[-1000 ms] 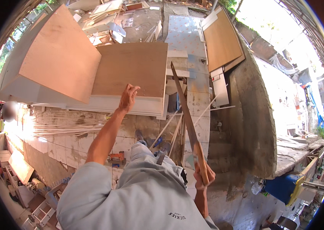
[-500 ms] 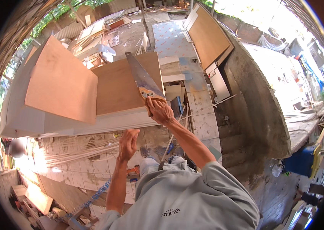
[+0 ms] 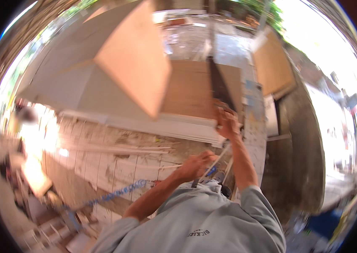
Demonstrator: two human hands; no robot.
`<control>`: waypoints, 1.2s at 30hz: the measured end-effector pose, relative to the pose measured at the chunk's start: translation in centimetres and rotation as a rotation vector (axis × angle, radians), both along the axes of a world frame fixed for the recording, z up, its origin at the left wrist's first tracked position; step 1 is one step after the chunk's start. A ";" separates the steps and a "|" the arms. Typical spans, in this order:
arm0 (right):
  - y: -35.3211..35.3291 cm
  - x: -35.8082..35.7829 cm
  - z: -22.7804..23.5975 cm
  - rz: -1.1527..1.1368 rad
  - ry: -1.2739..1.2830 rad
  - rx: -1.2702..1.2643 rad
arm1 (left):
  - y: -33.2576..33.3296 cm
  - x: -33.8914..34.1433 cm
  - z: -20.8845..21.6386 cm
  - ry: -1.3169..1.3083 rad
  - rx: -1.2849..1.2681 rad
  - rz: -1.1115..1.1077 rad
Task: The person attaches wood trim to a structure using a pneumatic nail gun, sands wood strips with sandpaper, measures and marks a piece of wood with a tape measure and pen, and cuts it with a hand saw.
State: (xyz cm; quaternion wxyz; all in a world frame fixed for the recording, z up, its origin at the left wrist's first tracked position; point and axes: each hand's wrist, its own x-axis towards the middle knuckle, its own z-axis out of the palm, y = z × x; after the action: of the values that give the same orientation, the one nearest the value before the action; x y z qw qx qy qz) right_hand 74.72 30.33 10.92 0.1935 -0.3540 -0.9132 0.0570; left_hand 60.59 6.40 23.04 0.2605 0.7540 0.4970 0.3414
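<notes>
1. Right hand (image 3: 227,123): yours, raised and closed around the handle of a handsaw (image 3: 219,86). The fingers are wrapped tight on the grip.
2. Handsaw: dark blade, its long axis running up and away from your right hand, slightly leftward, across the plywood sheet (image 3: 195,88). Whether the teeth touch the sheet cannot be told through the blur.
3. Plywood sheet: brown, lying flat on a stack of pale boards (image 3: 165,124), just beyond your right hand.
4. Left hand (image 3: 196,165): yours, lower and nearer your body, fingers loosely curled; whether it pinches one of the thin pale sticks (image 3: 123,148) just beside it cannot be told.
5. Second plywood panel (image 3: 134,55): orange-brown, up and left of the saw.
6. Relation: your right hand is the nearer to the sheet; the left is well short of it.
</notes>
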 end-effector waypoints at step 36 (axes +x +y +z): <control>-26.6 -8.9 13.9 -0.122 0.859 -0.498 | -0.2 -7.9 9.7 -0.320 0.177 -0.122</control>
State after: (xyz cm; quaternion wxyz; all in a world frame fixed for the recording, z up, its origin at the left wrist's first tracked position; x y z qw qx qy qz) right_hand 65.77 3.69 24.86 0.4645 -0.3870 -0.6873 0.4026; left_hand 52.71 6.15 32.76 0.2893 0.7389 0.3706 0.4827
